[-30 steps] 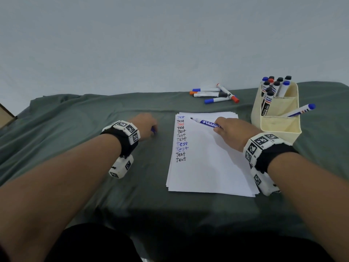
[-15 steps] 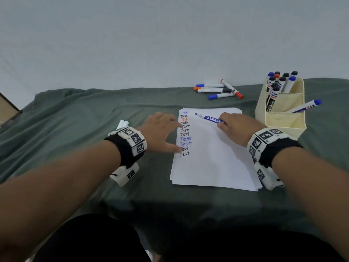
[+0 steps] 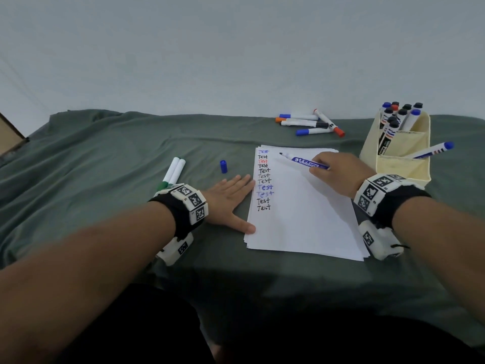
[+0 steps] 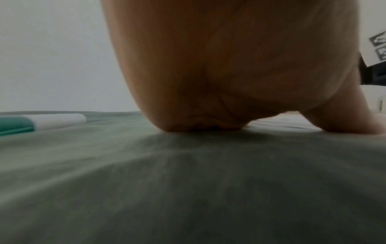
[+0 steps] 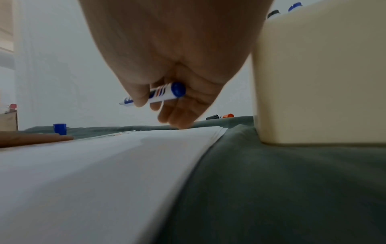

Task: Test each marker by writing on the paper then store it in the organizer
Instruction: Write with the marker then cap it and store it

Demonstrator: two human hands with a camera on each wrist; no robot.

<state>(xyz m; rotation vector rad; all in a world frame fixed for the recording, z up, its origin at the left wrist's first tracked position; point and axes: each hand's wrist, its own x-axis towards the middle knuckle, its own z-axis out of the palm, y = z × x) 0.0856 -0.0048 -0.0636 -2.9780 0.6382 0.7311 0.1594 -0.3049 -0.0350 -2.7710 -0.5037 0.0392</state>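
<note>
The right hand (image 3: 338,174) grips the uncapped marker (image 3: 304,162) over the paper (image 3: 301,219), tip pointing to the frame's upper left; the left hand (image 3: 231,198) lies flat (fingers straight) at the paper's left edge.

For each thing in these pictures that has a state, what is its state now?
Blue marker: uncapped, held over the paper.
Blue cap: off, standing on the cloth.
Right hand: grips the blue marker.
Left hand: flat, fingers at the paper edge.
Organizer: partly filled with capped markers.
Green markers: lying capped.
</note>
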